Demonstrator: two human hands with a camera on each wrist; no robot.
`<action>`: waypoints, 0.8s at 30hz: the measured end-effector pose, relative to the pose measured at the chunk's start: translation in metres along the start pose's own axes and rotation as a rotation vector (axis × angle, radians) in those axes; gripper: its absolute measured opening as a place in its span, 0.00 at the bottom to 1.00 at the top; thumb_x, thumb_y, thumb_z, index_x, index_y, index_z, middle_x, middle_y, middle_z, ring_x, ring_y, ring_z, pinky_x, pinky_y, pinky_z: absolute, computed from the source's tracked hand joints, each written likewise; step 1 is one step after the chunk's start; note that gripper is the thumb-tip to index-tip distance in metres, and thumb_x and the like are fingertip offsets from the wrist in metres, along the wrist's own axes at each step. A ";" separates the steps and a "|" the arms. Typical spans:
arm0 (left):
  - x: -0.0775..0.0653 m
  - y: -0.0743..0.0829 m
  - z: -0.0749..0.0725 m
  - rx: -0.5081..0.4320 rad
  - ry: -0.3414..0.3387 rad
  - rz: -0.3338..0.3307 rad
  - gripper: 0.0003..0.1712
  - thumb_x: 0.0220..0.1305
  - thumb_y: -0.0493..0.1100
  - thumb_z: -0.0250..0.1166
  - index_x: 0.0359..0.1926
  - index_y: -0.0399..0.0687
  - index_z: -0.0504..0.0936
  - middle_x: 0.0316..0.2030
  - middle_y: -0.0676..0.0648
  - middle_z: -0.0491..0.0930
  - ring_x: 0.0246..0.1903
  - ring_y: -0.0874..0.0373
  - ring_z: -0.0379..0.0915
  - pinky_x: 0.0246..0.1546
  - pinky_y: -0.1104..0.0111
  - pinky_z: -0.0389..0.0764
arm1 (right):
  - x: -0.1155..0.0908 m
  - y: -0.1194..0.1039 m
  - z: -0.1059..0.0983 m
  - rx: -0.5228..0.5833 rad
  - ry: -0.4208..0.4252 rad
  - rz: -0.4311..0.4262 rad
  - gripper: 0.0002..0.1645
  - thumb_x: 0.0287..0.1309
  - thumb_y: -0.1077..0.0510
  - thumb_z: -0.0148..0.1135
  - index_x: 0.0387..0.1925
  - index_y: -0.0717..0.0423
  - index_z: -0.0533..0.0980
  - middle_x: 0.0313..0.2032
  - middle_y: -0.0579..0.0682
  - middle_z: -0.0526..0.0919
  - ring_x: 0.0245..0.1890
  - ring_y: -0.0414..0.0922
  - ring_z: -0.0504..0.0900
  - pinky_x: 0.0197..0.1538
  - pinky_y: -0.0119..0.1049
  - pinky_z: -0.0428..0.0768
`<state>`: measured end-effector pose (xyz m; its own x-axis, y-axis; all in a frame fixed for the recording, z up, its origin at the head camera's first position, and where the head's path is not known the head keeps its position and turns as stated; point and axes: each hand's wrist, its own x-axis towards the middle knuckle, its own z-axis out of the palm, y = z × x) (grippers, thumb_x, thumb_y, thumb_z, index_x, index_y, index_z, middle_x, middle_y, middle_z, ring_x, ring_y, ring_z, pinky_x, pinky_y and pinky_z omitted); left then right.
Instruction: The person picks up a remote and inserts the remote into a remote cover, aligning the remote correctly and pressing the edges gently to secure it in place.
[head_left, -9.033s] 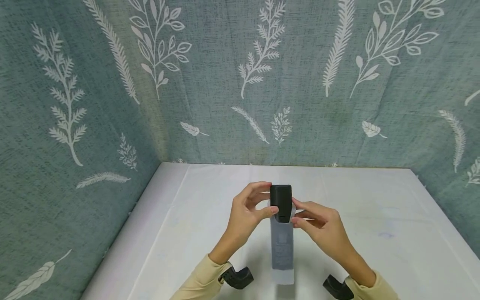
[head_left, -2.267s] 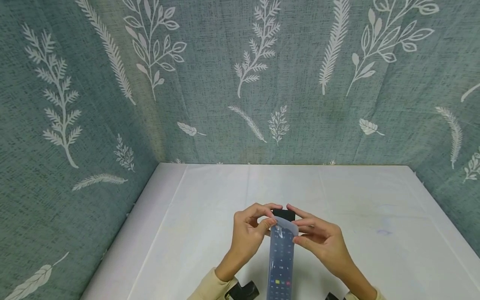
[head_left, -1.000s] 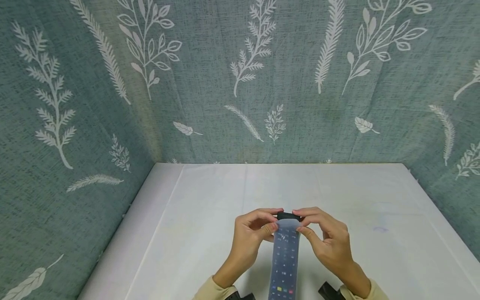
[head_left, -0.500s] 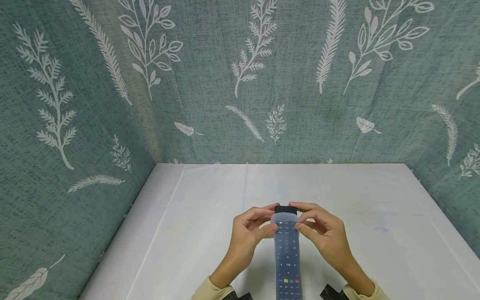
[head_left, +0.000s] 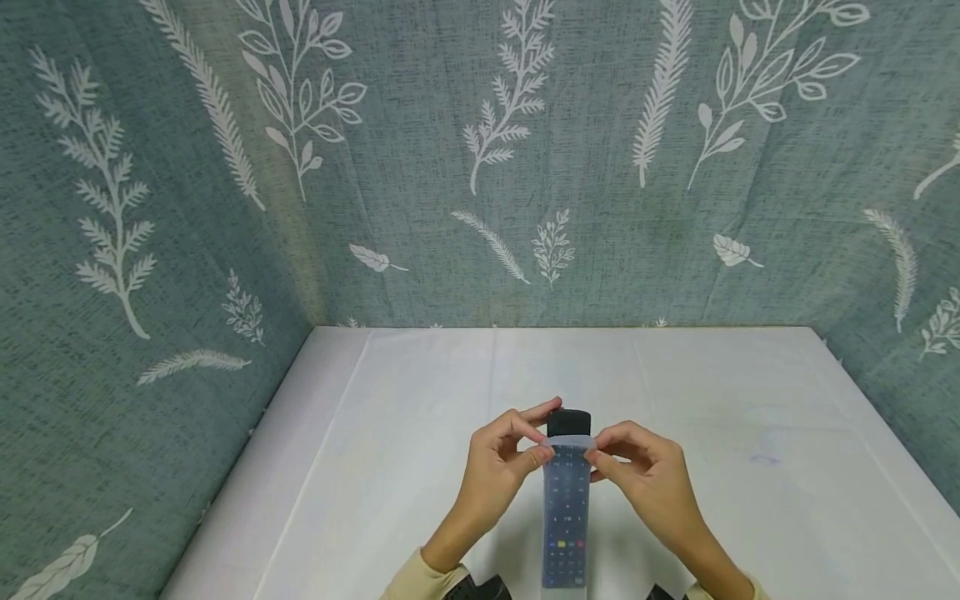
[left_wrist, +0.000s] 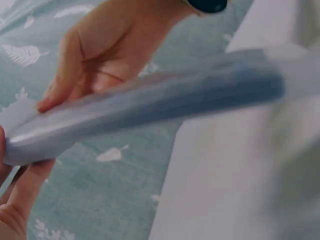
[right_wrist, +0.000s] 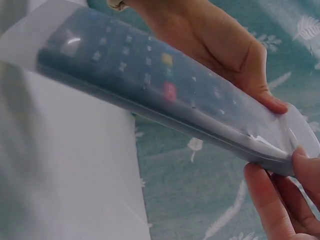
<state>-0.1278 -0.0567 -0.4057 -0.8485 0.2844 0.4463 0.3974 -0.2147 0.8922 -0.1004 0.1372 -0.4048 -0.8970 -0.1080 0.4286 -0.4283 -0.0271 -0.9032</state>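
A dark remote control (head_left: pixel 566 517) with small white, yellow and red button marks is inside a translucent plastic sleeve (head_left: pixel 562 594). Its black end (head_left: pixel 568 422) sticks out of the sleeve's mouth, at the far end. My left hand (head_left: pixel 491 471) pinches the left edge of that mouth, one finger reaching up beside the black end. On the other side, my right hand (head_left: pixel 648 471) pinches the right edge between thumb and fingers. The right wrist view shows the remote through the sleeve (right_wrist: pixel 165 82), whose other end extends past it. In the left wrist view the sleeve (left_wrist: pixel 165 102) is seen edge-on.
A white-covered table (head_left: pixel 420 392) lies beneath the hands. Green leaf-patterned cloth (head_left: pixel 480 167) stands behind it and along the sides. Black wrist-worn devices (head_left: pixel 480 587) show at the cuffs.
Nine seconds ago a longer black part stood out and no buttons faced up; now the button side does. In the last half second my right fingers left the black end for the sleeve edge.
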 end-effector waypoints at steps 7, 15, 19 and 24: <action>-0.002 -0.001 0.002 0.021 0.028 0.034 0.04 0.58 0.28 0.64 0.32 0.36 0.76 0.52 0.37 0.77 0.44 0.48 0.80 0.25 0.58 0.83 | -0.002 0.002 0.003 0.003 0.016 0.015 0.07 0.52 0.76 0.62 0.33 0.67 0.76 0.31 0.53 0.79 0.29 0.46 0.82 0.28 0.42 0.84; 0.000 -0.003 0.003 0.058 0.058 0.163 0.03 0.55 0.26 0.64 0.29 0.30 0.77 0.43 0.31 0.80 0.33 0.51 0.83 0.18 0.61 0.82 | -0.006 0.005 0.003 -0.027 -0.008 -0.063 0.09 0.52 0.76 0.62 0.33 0.63 0.77 0.33 0.56 0.79 0.31 0.46 0.83 0.34 0.38 0.84; 0.001 -0.002 0.004 0.062 0.091 0.174 0.03 0.55 0.23 0.63 0.28 0.29 0.77 0.40 0.31 0.81 0.29 0.52 0.83 0.15 0.61 0.81 | -0.007 0.007 0.004 -0.047 -0.020 -0.176 0.15 0.47 0.80 0.62 0.32 0.61 0.77 0.33 0.56 0.79 0.35 0.44 0.80 0.36 0.34 0.83; 0.003 -0.001 0.004 0.067 0.110 0.151 0.03 0.56 0.25 0.63 0.28 0.30 0.78 0.38 0.32 0.82 0.28 0.54 0.83 0.13 0.61 0.80 | -0.008 0.009 0.006 -0.019 -0.034 -0.290 0.20 0.42 0.86 0.60 0.33 0.63 0.77 0.33 0.57 0.78 0.35 0.44 0.78 0.36 0.33 0.83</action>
<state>-0.1292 -0.0519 -0.4049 -0.8089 0.1490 0.5688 0.5427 -0.1830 0.8197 -0.0964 0.1318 -0.4167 -0.7330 -0.1316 0.6674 -0.6683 -0.0433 -0.7426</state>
